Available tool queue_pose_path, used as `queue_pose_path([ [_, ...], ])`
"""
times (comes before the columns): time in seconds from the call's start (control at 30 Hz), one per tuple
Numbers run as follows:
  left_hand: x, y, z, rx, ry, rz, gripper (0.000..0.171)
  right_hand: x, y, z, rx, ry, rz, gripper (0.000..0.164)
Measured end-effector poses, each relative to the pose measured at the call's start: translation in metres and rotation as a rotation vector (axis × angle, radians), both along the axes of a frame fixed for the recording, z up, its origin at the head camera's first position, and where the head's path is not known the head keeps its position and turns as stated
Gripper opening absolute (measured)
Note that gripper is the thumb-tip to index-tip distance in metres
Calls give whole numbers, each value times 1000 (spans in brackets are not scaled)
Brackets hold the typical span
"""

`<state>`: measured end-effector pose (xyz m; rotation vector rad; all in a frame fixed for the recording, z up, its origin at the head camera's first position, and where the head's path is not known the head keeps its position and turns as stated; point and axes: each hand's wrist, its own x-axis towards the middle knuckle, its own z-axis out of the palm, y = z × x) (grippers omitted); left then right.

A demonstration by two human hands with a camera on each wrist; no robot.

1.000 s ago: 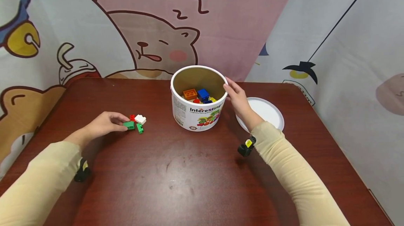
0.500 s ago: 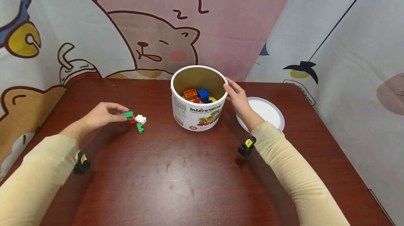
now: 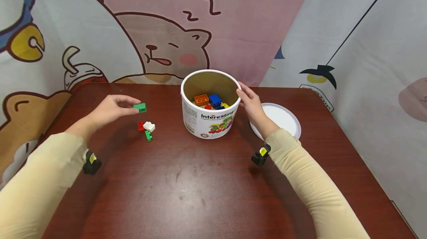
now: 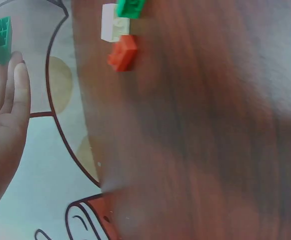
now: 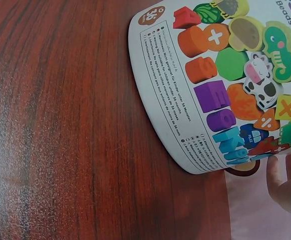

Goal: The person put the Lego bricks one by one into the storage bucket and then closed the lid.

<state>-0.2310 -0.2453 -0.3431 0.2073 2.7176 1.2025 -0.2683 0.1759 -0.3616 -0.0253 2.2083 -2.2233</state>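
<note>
Hand at left (image 3: 108, 112) pinches a green brick (image 3: 141, 108) over the table (image 3: 213, 198); nearby lie a red brick (image 3: 141, 126), white brick (image 3: 149, 126) and second green brick (image 3: 148, 135). A bucket (image 3: 191, 121), printed "Interesting", "Beads" and "Not suitable for children under 36 months", holds more bricks (image 3: 201, 100); the right hand (image 3: 252, 106) grips its rim (image 3: 210, 110), beside a white lid (image 3: 283, 116).

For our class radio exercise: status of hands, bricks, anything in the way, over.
Left hand pinching green brick, aloft. Right hand holding bucket. Three bricks on table. Lid off, bucket unblocked.
</note>
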Motion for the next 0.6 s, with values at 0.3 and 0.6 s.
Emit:
queue_pose_path([
  [0.3, -8, 20, 21, 42, 20, 8, 45, 0, 0, 1, 3, 0, 0, 47],
  [0.6, -19, 45, 39, 86, 33, -43, 42, 1, 1, 1, 10, -6, 8, 48],
])
